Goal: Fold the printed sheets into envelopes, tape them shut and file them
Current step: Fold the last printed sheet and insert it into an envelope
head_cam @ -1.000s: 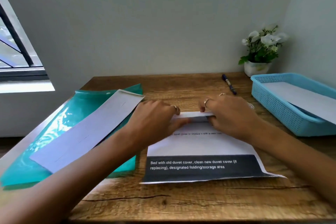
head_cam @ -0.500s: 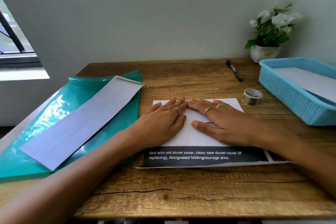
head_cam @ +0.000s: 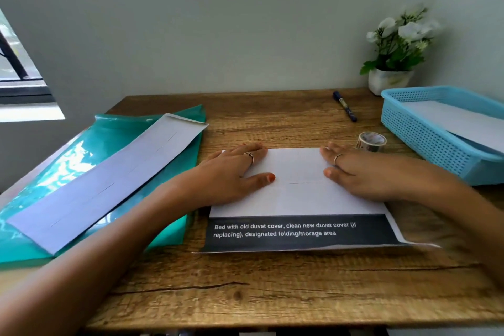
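- At far left we see a window (head_cam: pixel 16 73) set in the pale wall.
- Below it a teal plastic folder (head_cam: pixel 90 161) lies on the left part of the wooden desk (head_cam: pixel 272 289), with a long folded white sheet (head_cam: pixel 109 180) resting diagonally on top of it.
- Our left hand (head_cam: pixel 231 172) lies flat, palm down, on the left part of the printed sheet (head_cam: pixel 297 199), fingers straight and holding nothing, the thumb pointing right along the paper.
- The printed sheet sits mid-desk, its top folded down so a white flap covers all but a dark band of text at the near edge.
- Our right hand (head_cam: pixel 362 172) presses flat on the flap's right part, fingers extended, nothing grasped; the 2 hands are apart.
- Just behind that hand stands a tape roll (head_cam: pixel 371 141), with a dark pen (head_cam: pixel 345 106) farther back.
- At right, a blue basket (head_cam: pixel 425 133) holds white paper; a potted white-flowered plant (head_cam: pixel 395 49) stands in the corner.
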### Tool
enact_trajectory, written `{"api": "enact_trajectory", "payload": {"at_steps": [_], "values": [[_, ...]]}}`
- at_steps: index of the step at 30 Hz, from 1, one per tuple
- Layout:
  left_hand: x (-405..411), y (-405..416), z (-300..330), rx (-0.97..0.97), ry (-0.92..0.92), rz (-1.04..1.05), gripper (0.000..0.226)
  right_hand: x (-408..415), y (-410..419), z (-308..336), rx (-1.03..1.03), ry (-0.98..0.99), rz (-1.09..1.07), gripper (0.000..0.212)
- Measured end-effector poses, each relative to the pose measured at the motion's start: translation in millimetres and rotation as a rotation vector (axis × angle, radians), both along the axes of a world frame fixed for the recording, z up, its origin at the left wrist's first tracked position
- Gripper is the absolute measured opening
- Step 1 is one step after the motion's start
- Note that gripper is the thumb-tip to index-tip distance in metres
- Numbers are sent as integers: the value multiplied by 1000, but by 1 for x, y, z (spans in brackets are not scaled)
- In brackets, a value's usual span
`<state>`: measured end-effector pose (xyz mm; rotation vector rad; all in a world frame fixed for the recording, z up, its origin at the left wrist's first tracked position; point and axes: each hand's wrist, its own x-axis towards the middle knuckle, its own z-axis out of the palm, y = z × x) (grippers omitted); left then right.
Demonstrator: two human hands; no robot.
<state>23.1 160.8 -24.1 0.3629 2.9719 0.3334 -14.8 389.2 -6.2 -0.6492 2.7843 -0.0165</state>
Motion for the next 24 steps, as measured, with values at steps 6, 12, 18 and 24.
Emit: {"api": "enact_trajectory", "payload": {"at_steps": [6, 12, 18, 24], "values": [[-4, -1, 8, 76, -10, -3, 66, -14, 5, 9, -55, 57, -26, 69], [-5, -1, 13, 158, 171, 27, 84, -19, 6, 18, -249, 115, -36, 74], [-6, -6, 12, 297, 480, 82, 100, -18, 4, 14, -601, 315, -27, 26], [-9, -16, 16, 900, 271, 405, 84, -21, 11, 9, -959, 401, -126, 23]]}}
